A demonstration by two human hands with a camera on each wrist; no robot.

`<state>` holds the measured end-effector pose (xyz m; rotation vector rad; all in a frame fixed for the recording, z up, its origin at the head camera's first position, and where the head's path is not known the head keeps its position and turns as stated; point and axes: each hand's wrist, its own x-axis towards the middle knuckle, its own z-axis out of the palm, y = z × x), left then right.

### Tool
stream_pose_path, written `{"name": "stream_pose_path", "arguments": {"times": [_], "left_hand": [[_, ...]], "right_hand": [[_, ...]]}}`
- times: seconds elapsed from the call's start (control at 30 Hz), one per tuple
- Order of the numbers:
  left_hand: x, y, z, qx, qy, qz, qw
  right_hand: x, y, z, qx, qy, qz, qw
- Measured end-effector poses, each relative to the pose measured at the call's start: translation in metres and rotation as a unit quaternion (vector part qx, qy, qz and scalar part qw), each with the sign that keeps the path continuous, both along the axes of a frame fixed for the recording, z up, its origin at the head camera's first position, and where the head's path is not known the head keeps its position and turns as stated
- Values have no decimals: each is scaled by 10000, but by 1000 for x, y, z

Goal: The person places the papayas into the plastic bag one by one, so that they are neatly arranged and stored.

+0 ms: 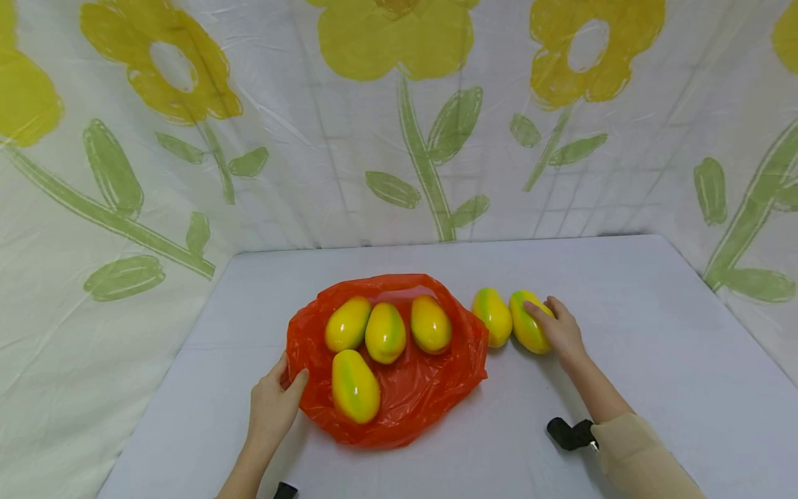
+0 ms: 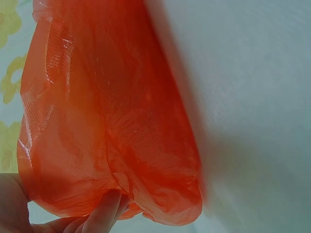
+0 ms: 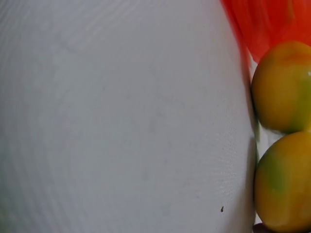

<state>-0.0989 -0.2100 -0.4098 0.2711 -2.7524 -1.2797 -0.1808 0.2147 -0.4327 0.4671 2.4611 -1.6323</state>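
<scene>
A red plastic bag [image 1: 430, 398] lies with its mouth wide on the table, and several yellow-green mangoes [image 1: 355, 388] are inside it. My left hand [image 1: 273, 402] pinches the bag's left edge between thumb and fingers. In the left wrist view, the bag [image 2: 112, 107] fills much of the picture, with fingers [image 2: 104, 211] against its lower edge. Right of the bag, a mango [image 1: 492, 317] sits on the table beside another mango [image 1: 526, 326]. My right hand [image 1: 564, 333] grips that outer mango, thumb on top. In the right wrist view the hand is almost wholly hidden.
The white table [image 1: 648, 312] stretches out around the bag. Behind it hangs a pale curtain [image 1: 280, 138] printed with yellow flowers. Black wrist-camera pieces [image 1: 570, 434] show near the right sleeve and beside the left forearm.
</scene>
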Motion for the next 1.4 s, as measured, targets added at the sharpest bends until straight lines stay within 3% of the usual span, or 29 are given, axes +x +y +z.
{"name": "stream_pose_path", "arguments": {"times": [0.77, 1.1, 1.4], "left_hand": [[0, 0, 0, 85, -8, -42, 10000], [0, 0, 0, 135, -21, -41, 9999], [0, 0, 1, 103, 8, -23, 9999]], "right_hand": [[4, -1, 1, -185, -74, -128, 9997], [6, 4, 1, -193, -52, -396, 9990], [9, 6, 9, -440, 63, -663, 9968]]}}
